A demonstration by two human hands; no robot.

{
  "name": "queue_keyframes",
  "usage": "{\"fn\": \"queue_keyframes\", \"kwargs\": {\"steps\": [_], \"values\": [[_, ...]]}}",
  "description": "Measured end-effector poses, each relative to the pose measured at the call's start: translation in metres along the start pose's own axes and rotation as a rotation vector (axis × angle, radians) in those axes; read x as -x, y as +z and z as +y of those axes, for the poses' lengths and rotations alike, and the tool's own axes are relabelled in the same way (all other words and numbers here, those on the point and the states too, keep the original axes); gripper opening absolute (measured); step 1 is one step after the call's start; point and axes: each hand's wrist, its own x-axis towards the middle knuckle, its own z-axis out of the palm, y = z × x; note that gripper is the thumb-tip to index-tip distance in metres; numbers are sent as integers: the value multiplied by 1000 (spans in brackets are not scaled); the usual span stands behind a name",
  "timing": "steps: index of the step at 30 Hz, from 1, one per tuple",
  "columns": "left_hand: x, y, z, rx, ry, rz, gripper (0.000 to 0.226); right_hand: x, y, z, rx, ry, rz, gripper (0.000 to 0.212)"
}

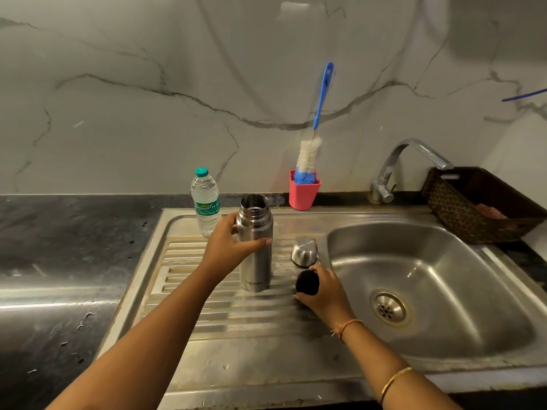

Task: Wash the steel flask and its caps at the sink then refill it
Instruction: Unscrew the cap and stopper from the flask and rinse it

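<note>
Left hand [228,247] fingers wrap the upright, uncapped steel flask [255,247] on the drainboard [225,315]. Right hand [324,294] fingers pinch the black inner cap [307,283]; steel outer cap [304,251] stands just beyond.

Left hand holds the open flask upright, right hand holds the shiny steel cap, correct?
Not quite. The head view shows the right hand gripping the black cap; the steel cap stands on the drainboard. The left hand does hold the open flask upright.

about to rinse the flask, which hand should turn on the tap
Right, probably. The right hand is by the basin, on the side of the tap, holding only the black cap. The left hand grips the flask, farther away.
</note>
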Motion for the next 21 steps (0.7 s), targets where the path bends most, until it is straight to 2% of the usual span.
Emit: {"fn": "queue_keyframes", "kwargs": {"steps": [4,7,14,21], "values": [[3,0,2,15,8,15,56,2,-1,1,-6,-9,-2,72],[5,-1,6,7,25,42,53,6,-6,-2,-11,-36,64,78],[26,-2,2,-30,53,151,56,23,-21,-27,-239,-304,185,71],[59,4,1,-125,59,304,58,43,-17,-66,-374,-425,-49,92]]}}
